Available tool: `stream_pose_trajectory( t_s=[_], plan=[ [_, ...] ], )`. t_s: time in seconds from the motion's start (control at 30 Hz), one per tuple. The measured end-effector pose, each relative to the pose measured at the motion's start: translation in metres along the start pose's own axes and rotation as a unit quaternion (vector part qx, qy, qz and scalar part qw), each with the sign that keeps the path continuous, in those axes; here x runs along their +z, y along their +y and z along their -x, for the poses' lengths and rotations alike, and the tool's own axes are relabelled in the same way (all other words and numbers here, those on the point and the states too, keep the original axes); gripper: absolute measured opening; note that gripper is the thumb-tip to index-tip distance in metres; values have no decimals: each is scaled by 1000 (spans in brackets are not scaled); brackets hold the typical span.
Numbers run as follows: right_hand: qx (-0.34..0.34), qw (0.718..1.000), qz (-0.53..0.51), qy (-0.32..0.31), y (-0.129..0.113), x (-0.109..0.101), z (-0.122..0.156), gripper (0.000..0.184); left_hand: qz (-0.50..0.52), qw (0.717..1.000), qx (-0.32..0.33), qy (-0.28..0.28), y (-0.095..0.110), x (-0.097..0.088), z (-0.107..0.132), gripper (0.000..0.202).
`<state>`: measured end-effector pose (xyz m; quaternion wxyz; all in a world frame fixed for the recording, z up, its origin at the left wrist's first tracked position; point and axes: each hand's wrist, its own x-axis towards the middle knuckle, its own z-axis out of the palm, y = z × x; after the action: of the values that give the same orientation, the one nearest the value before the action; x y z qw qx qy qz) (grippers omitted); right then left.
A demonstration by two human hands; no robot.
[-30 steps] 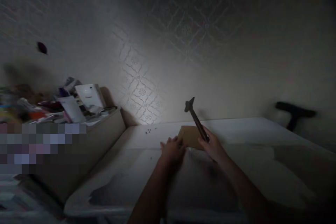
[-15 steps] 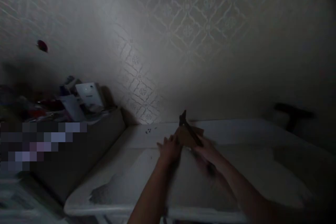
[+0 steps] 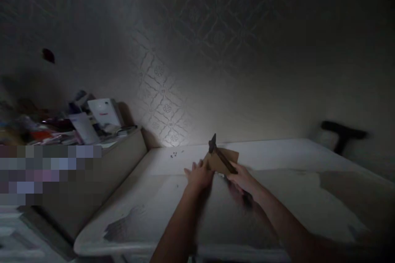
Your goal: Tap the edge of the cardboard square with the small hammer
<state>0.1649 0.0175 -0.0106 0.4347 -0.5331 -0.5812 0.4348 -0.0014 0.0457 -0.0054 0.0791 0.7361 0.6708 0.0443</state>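
Note:
My right hand (image 3: 243, 178) is closed around the handle of a hammer (image 3: 225, 160). Its dark head points up and away, over a flat brown piece (image 3: 231, 156) that looks like cardboard or thin wood. At the left edge of that piece is my left hand (image 3: 199, 176), its outer fingers spread to the left. The thumb side seems to grip the edge, though the fingertips there are hidden. Several tiny dark bits (image 3: 174, 154), too small to name, lie on the white table (image 3: 166, 164) beyond my left hand.
A cabinet (image 3: 123, 156) on the left bears a white box (image 3: 105, 111) and a jumble of other items. The patterned wall (image 3: 247, 102) rises behind the table. A blurred black T-shaped object (image 3: 344, 132) stands at the right. The table's covering has grey worn-looking patches (image 3: 121, 228).
The hammer head has shifted slightly to the left and down over the brown piece. My left hand stays at the piece's edge. The table looks brighter and the upper wall darker.

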Motion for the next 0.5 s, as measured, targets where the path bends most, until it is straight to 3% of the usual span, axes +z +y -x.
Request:
stream_pose_trajectory(
  t_s=[0.13,0.5],
  plan=[
    [34,999,-10,-12,0,0,0,71,-3,1000,-1,-2,0,1,-1,61],
    [5,999,-44,-14,-1,1,1,67,-7,1000,5,7,-4,5,-4,60]
  ],
)
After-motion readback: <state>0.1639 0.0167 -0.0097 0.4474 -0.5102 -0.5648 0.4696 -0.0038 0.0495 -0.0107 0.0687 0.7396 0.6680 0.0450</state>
